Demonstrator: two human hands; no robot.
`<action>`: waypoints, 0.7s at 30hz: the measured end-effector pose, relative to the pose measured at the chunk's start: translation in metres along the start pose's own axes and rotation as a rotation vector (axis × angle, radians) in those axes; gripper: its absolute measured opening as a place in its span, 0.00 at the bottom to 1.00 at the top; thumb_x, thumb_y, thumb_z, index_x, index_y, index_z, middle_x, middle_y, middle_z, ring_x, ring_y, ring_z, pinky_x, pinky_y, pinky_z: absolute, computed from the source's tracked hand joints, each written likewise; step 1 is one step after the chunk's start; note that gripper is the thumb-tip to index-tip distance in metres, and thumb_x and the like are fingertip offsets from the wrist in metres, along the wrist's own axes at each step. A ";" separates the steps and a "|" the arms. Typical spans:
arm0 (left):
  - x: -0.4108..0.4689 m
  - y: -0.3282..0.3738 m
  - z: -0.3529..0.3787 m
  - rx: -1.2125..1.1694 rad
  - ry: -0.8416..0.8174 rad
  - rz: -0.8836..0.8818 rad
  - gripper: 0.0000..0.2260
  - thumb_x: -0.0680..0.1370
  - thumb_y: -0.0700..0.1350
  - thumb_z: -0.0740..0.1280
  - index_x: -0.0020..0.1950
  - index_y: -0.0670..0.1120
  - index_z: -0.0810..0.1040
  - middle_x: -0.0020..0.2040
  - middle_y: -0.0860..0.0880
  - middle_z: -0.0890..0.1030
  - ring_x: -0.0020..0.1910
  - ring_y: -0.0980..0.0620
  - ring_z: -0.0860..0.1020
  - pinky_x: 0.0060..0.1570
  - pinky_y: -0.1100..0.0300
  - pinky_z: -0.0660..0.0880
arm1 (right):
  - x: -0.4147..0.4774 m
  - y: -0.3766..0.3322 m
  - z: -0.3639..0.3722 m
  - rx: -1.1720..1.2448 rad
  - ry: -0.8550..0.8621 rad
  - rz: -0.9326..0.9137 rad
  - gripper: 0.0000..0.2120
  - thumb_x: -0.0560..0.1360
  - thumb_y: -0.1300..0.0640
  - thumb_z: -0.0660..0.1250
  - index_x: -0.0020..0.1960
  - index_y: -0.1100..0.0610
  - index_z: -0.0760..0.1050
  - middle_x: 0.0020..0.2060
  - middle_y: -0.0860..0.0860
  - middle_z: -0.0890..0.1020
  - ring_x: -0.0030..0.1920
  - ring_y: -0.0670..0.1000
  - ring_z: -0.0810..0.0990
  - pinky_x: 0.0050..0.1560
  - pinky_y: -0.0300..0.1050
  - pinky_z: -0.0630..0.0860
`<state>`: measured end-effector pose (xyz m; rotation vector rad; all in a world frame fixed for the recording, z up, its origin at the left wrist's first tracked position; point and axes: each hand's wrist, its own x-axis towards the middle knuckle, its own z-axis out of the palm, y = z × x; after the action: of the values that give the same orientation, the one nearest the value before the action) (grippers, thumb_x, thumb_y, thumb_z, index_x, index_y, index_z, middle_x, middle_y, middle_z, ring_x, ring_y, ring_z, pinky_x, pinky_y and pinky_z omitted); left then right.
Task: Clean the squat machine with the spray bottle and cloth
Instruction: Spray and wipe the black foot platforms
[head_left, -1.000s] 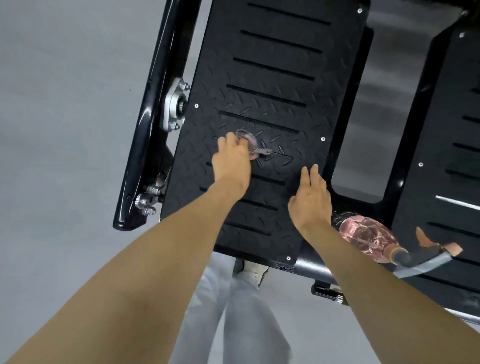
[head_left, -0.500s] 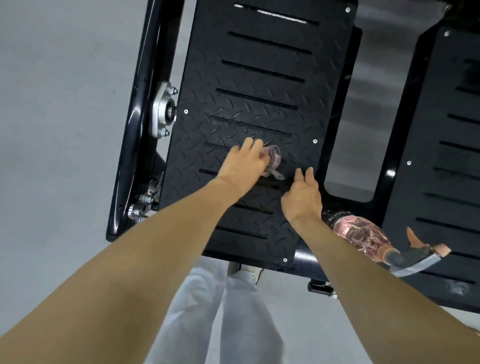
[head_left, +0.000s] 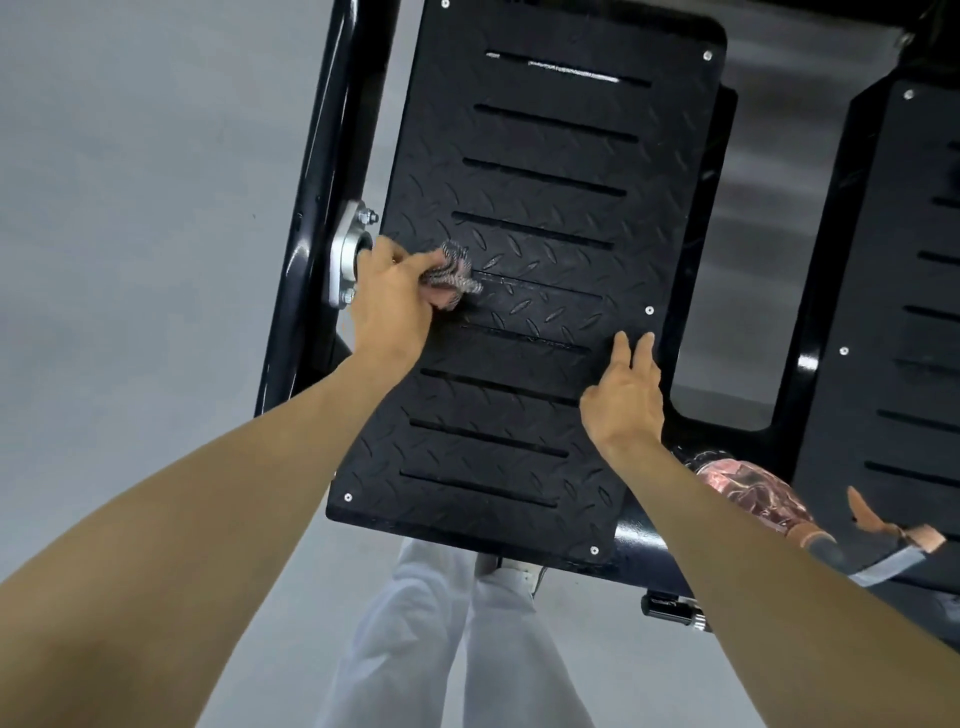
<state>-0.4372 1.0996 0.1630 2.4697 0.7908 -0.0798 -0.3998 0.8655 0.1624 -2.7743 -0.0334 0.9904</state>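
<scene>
Looks like a gym: black diamond-plate steel footplate with slots (head_left: 545, 249), glossy black tubular machine frame (head_left: 311, 208) with bolted silver bearing flange (head_left: 345, 260), plain grey floor (head_left: 130, 208).

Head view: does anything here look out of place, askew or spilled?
The spray bottle lies on its side on the squat machine, between the left footplate and the right footplate, partly behind the right forearm. No spill shows around it. A whitish streak sits in the left footplate's top slot. Nothing else stands out.
</scene>
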 end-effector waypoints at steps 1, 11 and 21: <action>0.004 0.004 0.001 0.032 0.001 0.054 0.24 0.71 0.28 0.65 0.64 0.46 0.78 0.54 0.43 0.72 0.54 0.42 0.73 0.43 0.49 0.77 | 0.002 -0.002 0.000 -0.001 0.003 -0.002 0.35 0.77 0.63 0.61 0.78 0.58 0.46 0.77 0.57 0.44 0.76 0.58 0.50 0.74 0.53 0.59; -0.006 0.066 0.044 0.423 -0.233 0.010 0.20 0.80 0.50 0.63 0.67 0.40 0.67 0.63 0.41 0.66 0.62 0.42 0.65 0.52 0.51 0.76 | 0.016 -0.012 0.002 -0.018 0.028 -0.039 0.34 0.77 0.63 0.59 0.78 0.60 0.47 0.77 0.57 0.45 0.77 0.56 0.46 0.76 0.52 0.53; -0.009 0.118 0.085 0.505 -0.352 0.525 0.17 0.80 0.43 0.59 0.69 0.42 0.66 0.66 0.43 0.64 0.65 0.44 0.64 0.56 0.51 0.71 | 0.013 0.004 0.001 -0.118 0.039 -0.139 0.33 0.74 0.62 0.64 0.76 0.62 0.54 0.76 0.59 0.51 0.75 0.56 0.54 0.75 0.52 0.54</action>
<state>-0.3706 0.9714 0.1489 2.9254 -0.0535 -0.5603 -0.3908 0.8632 0.1527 -2.8502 -0.2840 0.9282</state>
